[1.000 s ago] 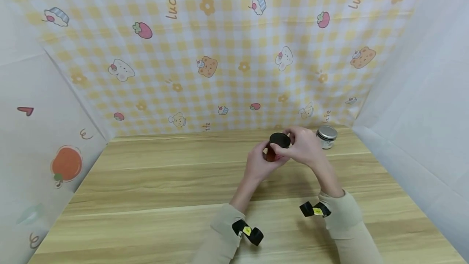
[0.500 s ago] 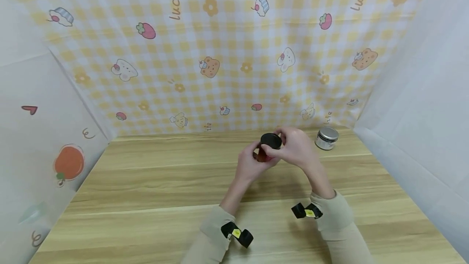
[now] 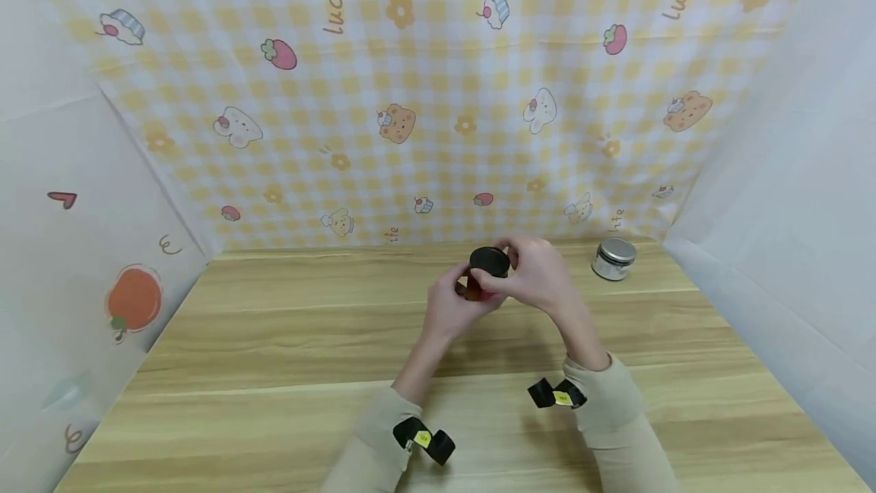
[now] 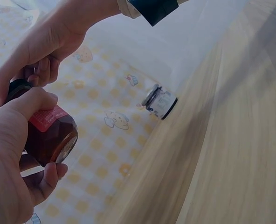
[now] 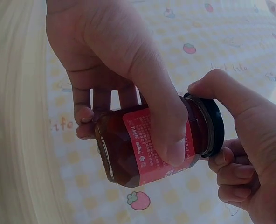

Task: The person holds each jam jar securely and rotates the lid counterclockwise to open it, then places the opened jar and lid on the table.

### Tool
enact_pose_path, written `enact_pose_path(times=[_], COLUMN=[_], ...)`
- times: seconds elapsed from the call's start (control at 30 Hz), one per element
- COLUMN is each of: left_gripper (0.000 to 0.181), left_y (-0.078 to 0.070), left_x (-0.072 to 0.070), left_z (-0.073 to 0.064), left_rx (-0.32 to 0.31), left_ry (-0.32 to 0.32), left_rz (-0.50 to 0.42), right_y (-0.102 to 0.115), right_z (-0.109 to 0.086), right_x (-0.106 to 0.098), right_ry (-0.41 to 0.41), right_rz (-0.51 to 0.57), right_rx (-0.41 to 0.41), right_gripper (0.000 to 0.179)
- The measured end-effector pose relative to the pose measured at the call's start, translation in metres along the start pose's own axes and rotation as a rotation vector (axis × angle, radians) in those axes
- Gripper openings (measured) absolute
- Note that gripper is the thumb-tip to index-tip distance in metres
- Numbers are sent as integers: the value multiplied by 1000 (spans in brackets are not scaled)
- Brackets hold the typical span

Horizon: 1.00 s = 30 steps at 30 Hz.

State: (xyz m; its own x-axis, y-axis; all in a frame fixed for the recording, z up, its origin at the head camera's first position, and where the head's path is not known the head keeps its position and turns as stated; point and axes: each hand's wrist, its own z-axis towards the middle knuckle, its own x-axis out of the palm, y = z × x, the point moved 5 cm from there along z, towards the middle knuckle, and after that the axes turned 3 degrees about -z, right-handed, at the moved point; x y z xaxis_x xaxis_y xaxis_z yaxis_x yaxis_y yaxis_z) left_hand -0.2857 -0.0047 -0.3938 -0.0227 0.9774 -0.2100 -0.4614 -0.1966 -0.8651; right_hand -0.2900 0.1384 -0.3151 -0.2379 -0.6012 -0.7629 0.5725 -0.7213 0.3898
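A faceted glass jam jar (image 5: 124, 149) with dark red contents and a red label is held above the table. My left hand (image 3: 452, 307) grips the jar's body, thumb across the label and fingers curled round the other side. On the jar's mouth sits a black lid (image 3: 489, 261). The thumb and fingers of my right hand (image 3: 535, 271) pinch that lid at its rim. In the left wrist view the jar (image 4: 51, 135) is tilted, its base toward the camera, and the lid is partly hidden behind the hands.
A second, clear glass jar (image 3: 613, 259) with a silver lid stands at the table's back right. The wooden table (image 3: 274, 326) meets a yellow checked cloth (image 3: 424, 67) behind. White sheets hang at both sides, the right one (image 3: 787, 211) close to that jar.
Both hands and the jam jar have shifted left in the head view, away from the silver-lidded jar. The grip on body and lid looks the same.
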Motion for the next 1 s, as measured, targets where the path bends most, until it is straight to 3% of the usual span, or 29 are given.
enact_pose_path(times=[0.57,1.0], left_gripper=[36,33], left_y=[-1,-2], left_x=[-23,-42], left_z=[-12,-19], left_rx=[20,45], left_ry=[6,3], left_rz=[-2,-61], right_y=[20,32], right_z=[2,0], right_x=[10,23], right_ry=[29,-57], right_rz=[38,119], right_rx=[-77,-193], right_gripper=[40,38])
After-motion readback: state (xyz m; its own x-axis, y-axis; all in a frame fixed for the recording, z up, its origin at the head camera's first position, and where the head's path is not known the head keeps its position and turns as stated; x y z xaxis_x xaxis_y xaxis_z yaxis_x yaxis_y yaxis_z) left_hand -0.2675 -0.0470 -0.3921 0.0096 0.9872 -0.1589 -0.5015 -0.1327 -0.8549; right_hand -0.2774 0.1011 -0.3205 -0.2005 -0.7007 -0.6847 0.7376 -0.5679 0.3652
